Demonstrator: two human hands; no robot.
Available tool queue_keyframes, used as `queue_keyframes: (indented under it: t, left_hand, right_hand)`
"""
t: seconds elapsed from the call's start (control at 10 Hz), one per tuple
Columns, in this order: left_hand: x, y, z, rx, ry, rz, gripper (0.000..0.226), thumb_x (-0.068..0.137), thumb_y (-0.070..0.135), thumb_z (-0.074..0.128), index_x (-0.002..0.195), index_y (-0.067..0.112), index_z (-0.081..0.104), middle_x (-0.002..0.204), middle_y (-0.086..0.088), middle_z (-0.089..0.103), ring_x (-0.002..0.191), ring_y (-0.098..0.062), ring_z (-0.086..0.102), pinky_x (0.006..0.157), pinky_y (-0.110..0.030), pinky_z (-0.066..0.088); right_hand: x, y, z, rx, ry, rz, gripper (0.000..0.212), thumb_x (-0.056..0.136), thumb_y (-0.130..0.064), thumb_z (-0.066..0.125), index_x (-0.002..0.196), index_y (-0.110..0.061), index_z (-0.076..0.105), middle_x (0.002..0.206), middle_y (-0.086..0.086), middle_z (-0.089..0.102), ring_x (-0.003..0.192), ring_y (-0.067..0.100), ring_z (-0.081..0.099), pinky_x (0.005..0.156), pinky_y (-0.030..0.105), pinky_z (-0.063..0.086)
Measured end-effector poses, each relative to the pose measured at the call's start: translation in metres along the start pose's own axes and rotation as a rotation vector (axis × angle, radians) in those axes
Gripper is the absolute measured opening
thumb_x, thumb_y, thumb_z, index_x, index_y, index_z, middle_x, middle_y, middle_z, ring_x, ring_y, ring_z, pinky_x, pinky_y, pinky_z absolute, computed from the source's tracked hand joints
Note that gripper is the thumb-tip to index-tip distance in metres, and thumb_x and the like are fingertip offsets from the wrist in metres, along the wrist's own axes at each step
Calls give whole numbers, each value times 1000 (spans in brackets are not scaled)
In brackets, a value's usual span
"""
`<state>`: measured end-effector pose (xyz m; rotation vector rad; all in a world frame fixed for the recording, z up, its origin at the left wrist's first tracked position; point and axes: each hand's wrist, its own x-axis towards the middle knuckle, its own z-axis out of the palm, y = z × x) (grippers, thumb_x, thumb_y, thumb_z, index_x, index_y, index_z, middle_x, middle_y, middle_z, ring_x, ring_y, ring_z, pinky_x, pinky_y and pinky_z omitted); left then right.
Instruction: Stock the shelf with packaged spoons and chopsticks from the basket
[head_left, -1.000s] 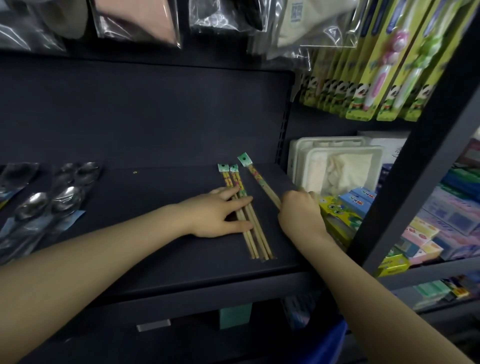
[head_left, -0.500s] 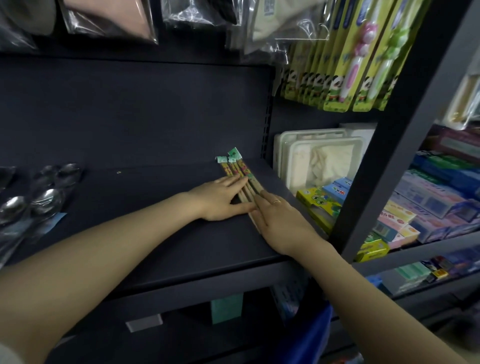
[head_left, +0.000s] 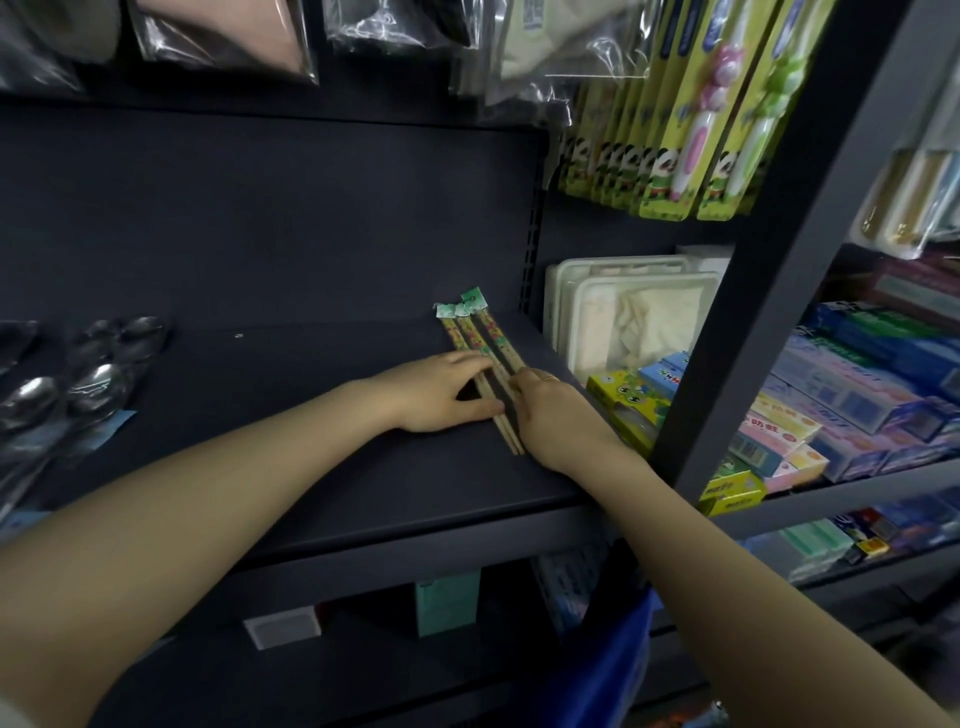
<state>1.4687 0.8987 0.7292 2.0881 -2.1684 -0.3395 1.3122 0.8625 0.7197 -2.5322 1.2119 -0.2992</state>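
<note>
**Chopstick Packs Aligned at the Right End of the Shelf**

I see three packaged chopsticks (head_left: 480, 358) lying flat on the dark shelf (head_left: 291, 467), side by side and touching, near its right edge. Their green header tags point toward the back edge; their tips point toward the front edge.

My left hand (head_left: 441, 392) rests flat on the shelf with fingers straight, laid across the left side of the packs and pressing against them. My right hand (head_left: 553, 410) lies palm down against the right side of the packs, fingers extended along them; a ring shows on one finger. Neither hand curls round anything.

The packaged spoons (head_left: 67, 384) lie at the left end of the same shelf, well apart from the chopsticks.

Beyond the right edge, white plastic containers (head_left: 628, 312) stand behind small coloured boxes (head_left: 631, 397). Carded toothbrushes (head_left: 691, 114) hang above them. A blue object (head_left: 602, 660), partly hidden, shows below the front edge; I cannot tell what it is.
</note>
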Motion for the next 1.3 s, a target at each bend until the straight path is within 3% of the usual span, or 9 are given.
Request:
queue_keyframes:
  t: [0.2, 0.5, 0.6, 0.9, 1.0, 1.1, 1.2, 1.3]
  left_hand:
    - [0, -3, 1, 29, -21, 3, 59, 87, 59, 33, 142, 42, 19, 157, 9, 6, 144, -15, 11, 116, -31, 17]
    - [-1, -2, 1, 31, -23, 2, 70, 88, 57, 34, 146, 32, 3, 158, 8, 3, 144, -11, 9, 116, -27, 14]
    - [-2, -2, 4, 38, -25, -8, 72, 88, 58, 33, 147, 28, 5, 158, 8, 1, 144, -11, 8, 117, -29, 13]
    - [-13, -3, 0, 20, 12, -9, 67, 89, 57, 30, 147, 31, 8, 157, 10, -3, 144, -13, 4, 118, -33, 10]
    - [-25, -3, -9, 71, 154, 29, 60, 90, 47, 41, 144, 26, 24, 156, 5, 15, 141, -17, 21, 115, -33, 22]
    - [-45, -1, -20, 79, 326, 44, 49, 89, 35, 49, 136, 24, 40, 141, 1, 43, 125, -20, 45, 103, -35, 39]
    - [-71, -5, -23, 39, 417, 24, 41, 89, 29, 51, 129, 20, 49, 125, -2, 56, 111, -20, 55, 94, -34, 45]
    - [-101, -11, -20, 44, 423, 24, 39, 90, 29, 50, 128, 20, 50, 125, 1, 55, 107, -16, 55, 93, -34, 46]
  right_hand:
    - [-20, 2, 0, -20, -38, -63, 49, 100, -37, 28, 140, -10, 36, 147, 8, 39, 138, 24, 30, 112, 35, 28]
    - [-35, 10, 2, -97, -53, -113, 57, 100, -42, 23, 148, -14, 20, 159, 3, 12, 146, 19, 11, 118, 31, 14]
    - [-35, 11, 3, -69, -56, -104, 62, 98, -49, 22, 150, -15, 18, 159, 2, 12, 147, 17, 8, 118, 30, 10]
    - [-37, 10, 2, -3, 12, -142, 55, 99, -43, 23, 145, -14, 32, 155, 5, 27, 143, 20, 21, 114, 29, 19]
    - [-35, 11, -4, 9, 120, -159, 52, 99, -42, 23, 135, -11, 46, 147, 9, 40, 136, 25, 34, 110, 32, 27]
    - [-29, 13, -10, -33, 236, -122, 45, 98, -38, 30, 120, -8, 57, 125, 12, 58, 116, 32, 51, 94, 38, 42]
    - [-28, 12, -6, -33, 195, -49, 39, 98, -34, 34, 114, -9, 61, 117, 13, 61, 111, 33, 54, 86, 38, 44]
    - [-32, 8, 3, -88, 185, -59, 42, 98, -37, 33, 113, -10, 61, 122, 13, 58, 113, 33, 52, 91, 41, 45]
